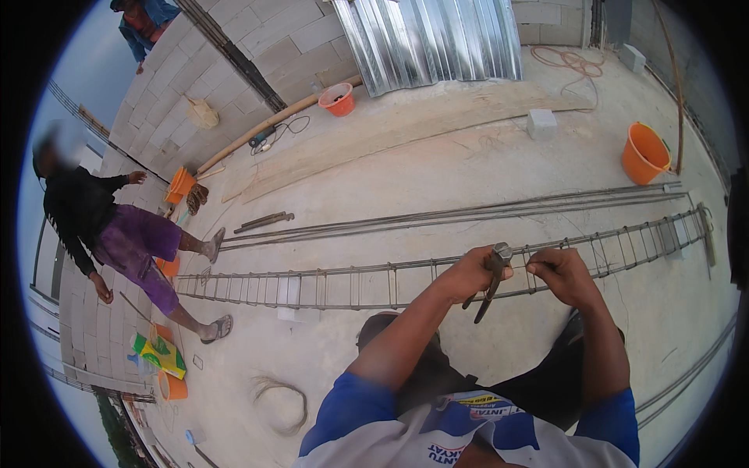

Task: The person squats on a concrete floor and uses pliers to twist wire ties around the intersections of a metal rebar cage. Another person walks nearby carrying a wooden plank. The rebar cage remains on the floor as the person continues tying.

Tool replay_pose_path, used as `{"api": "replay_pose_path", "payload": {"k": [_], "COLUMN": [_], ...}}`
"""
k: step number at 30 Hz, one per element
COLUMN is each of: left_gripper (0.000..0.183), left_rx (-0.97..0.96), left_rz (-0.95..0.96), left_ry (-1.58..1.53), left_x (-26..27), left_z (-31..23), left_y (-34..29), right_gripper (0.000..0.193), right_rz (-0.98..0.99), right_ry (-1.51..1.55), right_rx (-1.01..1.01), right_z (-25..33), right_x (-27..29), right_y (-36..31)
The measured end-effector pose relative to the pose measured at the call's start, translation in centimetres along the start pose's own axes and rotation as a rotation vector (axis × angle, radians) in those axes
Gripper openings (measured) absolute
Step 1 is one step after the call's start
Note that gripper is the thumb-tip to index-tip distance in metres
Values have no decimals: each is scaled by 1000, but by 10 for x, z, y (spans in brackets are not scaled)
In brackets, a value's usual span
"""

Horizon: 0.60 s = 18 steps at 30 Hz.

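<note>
A long rebar cage [367,287], made of parallel steel bars with several rectangular ties, stretches across the floor in front of me. My left hand [468,274] is closed around dark pincers [495,282], their jaws up and handles hanging down over the cage. Just to the right, the fingers of my right hand [563,274] are pinched together at the cage's bars. Whatever sits between those fingertips is too small to make out. Pale blocks prop the cage up, one [289,292] left of centre and another [672,234] close to its right end.
Loose rebars [468,212] lie beyond the cage. A coil of wire [281,405] rests at lower left. At left a person in purple shorts [136,253] stands by the cage's end. Farther back are a plank [374,144], orange buckets [646,154] and a corrugated metal sheet [433,43].
</note>
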<state>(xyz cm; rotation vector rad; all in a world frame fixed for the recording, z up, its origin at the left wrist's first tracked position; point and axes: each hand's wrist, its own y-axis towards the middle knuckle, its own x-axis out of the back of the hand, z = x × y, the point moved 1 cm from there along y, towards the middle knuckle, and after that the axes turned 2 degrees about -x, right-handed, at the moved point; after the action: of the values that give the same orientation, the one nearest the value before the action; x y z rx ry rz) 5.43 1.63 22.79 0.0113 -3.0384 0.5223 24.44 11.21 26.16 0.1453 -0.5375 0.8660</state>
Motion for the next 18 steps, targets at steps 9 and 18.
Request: {"api": "replay_pose_path", "payload": {"k": [9,18], "left_gripper": [18,15], "left_rx": [-89,-162], "left_rz": [-31,-287], "left_ry": [-102,185], "left_x": [8,3], "left_z": [-1,20], "left_y": [-2,6], "right_gripper": [17,12], "right_rz": [-19,-90], "right_ry": [-103,-221], "right_rx": [-16,66], "right_z": [0,-6], "right_x": [-7,-30], "right_y": [1,-2]}}
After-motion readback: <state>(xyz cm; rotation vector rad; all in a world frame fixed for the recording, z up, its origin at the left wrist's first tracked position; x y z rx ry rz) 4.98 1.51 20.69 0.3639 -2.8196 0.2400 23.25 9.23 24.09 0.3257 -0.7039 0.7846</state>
